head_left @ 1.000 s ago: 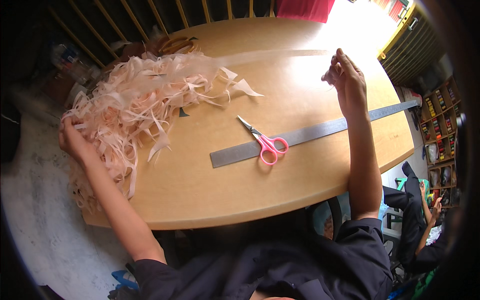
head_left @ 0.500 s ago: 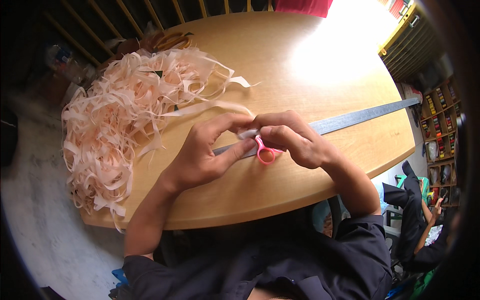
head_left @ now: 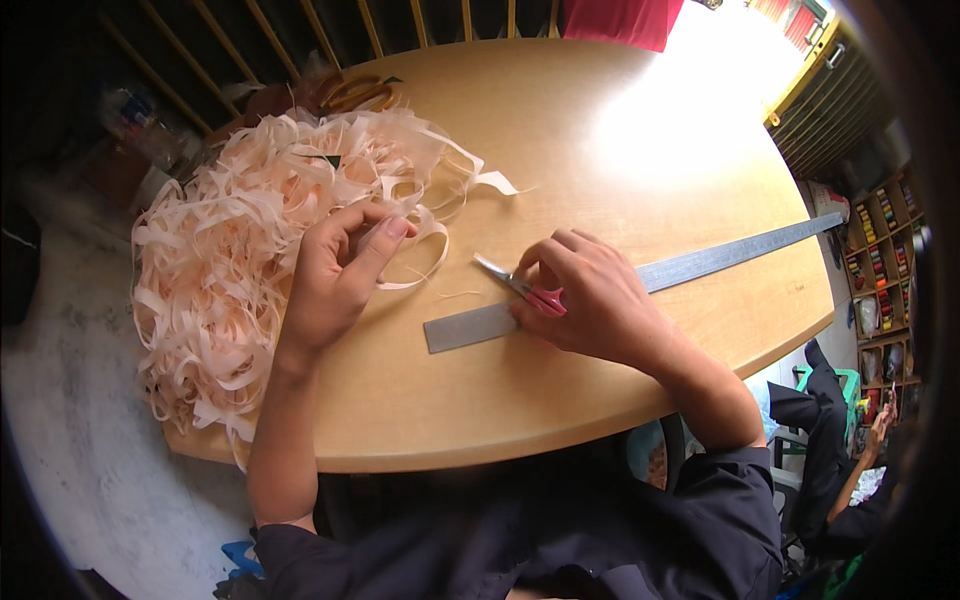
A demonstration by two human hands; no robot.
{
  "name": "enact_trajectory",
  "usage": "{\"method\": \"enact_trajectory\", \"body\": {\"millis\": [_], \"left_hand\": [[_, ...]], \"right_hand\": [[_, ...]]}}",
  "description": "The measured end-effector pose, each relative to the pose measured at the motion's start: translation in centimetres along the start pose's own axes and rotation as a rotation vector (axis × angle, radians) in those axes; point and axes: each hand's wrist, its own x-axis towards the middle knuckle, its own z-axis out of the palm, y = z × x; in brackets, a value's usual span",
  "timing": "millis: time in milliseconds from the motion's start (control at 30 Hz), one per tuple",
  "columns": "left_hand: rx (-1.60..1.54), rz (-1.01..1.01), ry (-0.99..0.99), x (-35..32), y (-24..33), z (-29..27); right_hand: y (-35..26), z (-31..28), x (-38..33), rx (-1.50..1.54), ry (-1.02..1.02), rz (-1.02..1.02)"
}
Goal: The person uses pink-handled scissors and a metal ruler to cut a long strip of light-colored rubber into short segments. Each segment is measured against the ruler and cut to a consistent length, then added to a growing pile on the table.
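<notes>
My left hand [head_left: 340, 265] is closed in a pinch at the right edge of the heap of pale peach ribbon strips [head_left: 220, 250]. A loose ribbon strip [head_left: 440, 255] curls out beside its fingers and appears to be held in them. To the right, my right hand [head_left: 595, 295] is closed round small scissors with pink handles [head_left: 546, 301]. Their metal blades point up and left, toward the left hand. Beneath the right hand lies a long steel ruler [head_left: 720, 262], partly covered by it. A thin thread-like scrap [head_left: 460, 294] rests between the hands.
Larger scissors with yellow-brown handles [head_left: 358, 94] lie behind the heap, by the railing. Red cloth [head_left: 620, 22] hangs at the wooden table's [head_left: 560, 400] far edge. Another person's hand [head_left: 880, 430] shows at the right, below shelves of coloured spools [head_left: 880, 240].
My hands were together over the scissors; now they are apart. The left has moved left to the heap, and the right has the scissors over the ruler, blades now visible.
</notes>
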Motion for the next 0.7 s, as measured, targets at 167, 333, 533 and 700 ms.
{"method": "enact_trajectory", "body": {"millis": [167,333,533,700], "left_hand": [[0.044,-0.007,0.055,0.0,0.1,0.2],[-0.034,-0.036,0.016,-0.4,0.6,0.0],[-0.053,-0.004,-0.062,-0.6,0.4,0.9],[-0.050,-0.020,-0.205,-0.8,-0.5,2.9]], "right_hand": [[1.3,-0.4,-0.1,-0.121,0.040,0.023],[3.6,-1.7,0.4,-0.229,0.089,0.035],[3.6,-2.1,1.9,-0.293,0.298,-0.009],[-1.2,0.1,1.0,0.389,0.186,-0.136]]}}
